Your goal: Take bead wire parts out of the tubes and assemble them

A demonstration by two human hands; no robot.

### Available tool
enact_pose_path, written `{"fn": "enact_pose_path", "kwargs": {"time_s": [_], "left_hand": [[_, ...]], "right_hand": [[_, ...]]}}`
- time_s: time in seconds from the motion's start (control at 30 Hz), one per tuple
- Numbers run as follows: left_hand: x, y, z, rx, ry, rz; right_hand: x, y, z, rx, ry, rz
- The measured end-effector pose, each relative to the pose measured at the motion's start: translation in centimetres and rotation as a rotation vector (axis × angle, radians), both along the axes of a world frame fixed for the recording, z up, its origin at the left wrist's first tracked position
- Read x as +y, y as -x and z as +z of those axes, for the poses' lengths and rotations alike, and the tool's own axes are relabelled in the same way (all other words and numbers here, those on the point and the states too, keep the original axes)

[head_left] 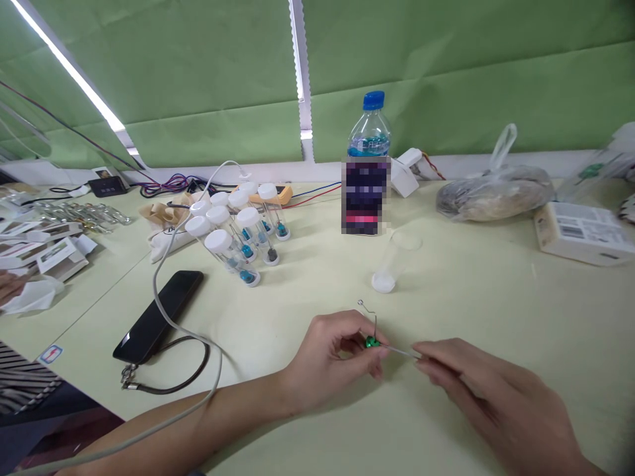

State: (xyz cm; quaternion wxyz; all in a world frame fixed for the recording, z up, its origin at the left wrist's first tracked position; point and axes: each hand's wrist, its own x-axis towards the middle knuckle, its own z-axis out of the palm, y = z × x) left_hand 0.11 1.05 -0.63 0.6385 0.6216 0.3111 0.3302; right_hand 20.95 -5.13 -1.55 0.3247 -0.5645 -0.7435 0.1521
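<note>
My left hand (337, 360) pinches a small shiny green piece (372, 342) between thumb and fingers. A thin bent metal wire (376, 322) with a tiny ball at its tip rises from that piece. My right hand (496, 390) grips a thin metal rod (403, 352), which runs leftward to the green piece; whether rod and piece are joined I cannot tell. Just beyond my hands stands an open clear tube (389, 268) with a white base. Several capped clear tubes (243, 228) with blue or dark pieces inside stand to the left.
A black phone (159, 316) with a strap lies at left, a white cable (217, 370) crossing it and my left forearm. Behind stand a bottle (370, 165), a plastic bag (496, 192) and a box (583, 233). Small boxes (59, 254) and another person's hand (12, 287) are far left.
</note>
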Motion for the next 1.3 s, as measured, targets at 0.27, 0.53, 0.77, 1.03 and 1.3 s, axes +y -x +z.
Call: {"fn": "enact_pose_path", "kwargs": {"time_s": [0.27, 0.53, 0.77, 1.03, 1.3], "left_hand": [[-0.2, -0.1, -0.3, 0.001, 0.009, -0.006], [-0.3, 0.0, -0.2, 0.009, -0.044, -0.040], [-0.5, 0.0, -0.2, 0.012, -0.123, -0.026], [-0.5, 0.0, -0.2, 0.027, -0.148, 0.003], [0.1, -0.1, 0.1, -0.014, 0.007, 0.073]], "right_hand": [[-0.1, -0.8, -0.2, -0.121, -0.226, -0.055], [-1.0, -1.7, -1.4, -0.320, -0.312, 0.049], [-0.4, -0.4, -0.3, -0.224, -0.274, 0.068], [0.1, 1.0, 0.7, 0.001, 0.017, 0.027], [0.3, 0.2, -0.6, -0.155, -0.211, 0.030]]}}
